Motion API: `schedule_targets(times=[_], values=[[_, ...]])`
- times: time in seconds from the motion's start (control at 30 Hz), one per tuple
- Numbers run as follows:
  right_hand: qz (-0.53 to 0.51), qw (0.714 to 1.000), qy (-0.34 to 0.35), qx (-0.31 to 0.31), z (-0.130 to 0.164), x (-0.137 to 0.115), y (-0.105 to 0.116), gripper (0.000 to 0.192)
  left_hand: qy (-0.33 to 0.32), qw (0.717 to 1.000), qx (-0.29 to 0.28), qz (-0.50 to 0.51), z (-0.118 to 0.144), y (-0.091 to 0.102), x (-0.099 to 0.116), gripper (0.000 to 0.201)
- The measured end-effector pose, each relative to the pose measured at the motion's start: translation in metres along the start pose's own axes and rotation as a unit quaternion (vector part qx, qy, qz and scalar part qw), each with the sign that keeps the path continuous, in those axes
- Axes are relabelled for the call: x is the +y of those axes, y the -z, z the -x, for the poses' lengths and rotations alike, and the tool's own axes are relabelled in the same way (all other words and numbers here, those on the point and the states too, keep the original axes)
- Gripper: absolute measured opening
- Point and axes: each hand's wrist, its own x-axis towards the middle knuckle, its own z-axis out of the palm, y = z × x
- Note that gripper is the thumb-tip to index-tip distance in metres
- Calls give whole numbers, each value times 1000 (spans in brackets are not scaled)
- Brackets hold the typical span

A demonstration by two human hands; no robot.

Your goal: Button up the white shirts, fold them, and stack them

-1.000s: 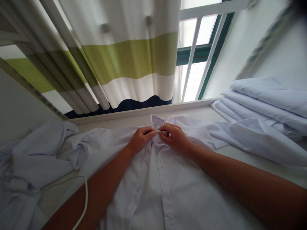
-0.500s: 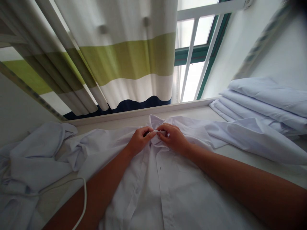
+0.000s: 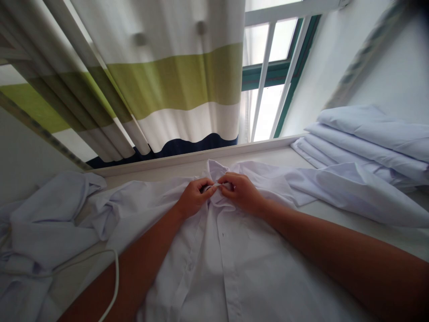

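Both hands, left [image 3: 194,198] and right [image 3: 241,193], pinch the shirt [image 3: 234,268] collar; keep the placket edges aligned while buttoning

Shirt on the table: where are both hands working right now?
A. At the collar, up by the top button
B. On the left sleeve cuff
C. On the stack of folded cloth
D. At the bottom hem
A: the left hand and the right hand meet fingertip to fingertip, pinching the cloth at the collar of the shirt, at the top of its button strip.
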Motion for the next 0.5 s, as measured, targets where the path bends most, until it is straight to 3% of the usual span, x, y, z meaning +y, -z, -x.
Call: schedule_targets(times=[0.5], values=[[-81, 996, 16, -23, 2, 0, 2, 8, 2, 999, -36, 20, 1, 5, 0, 32]])
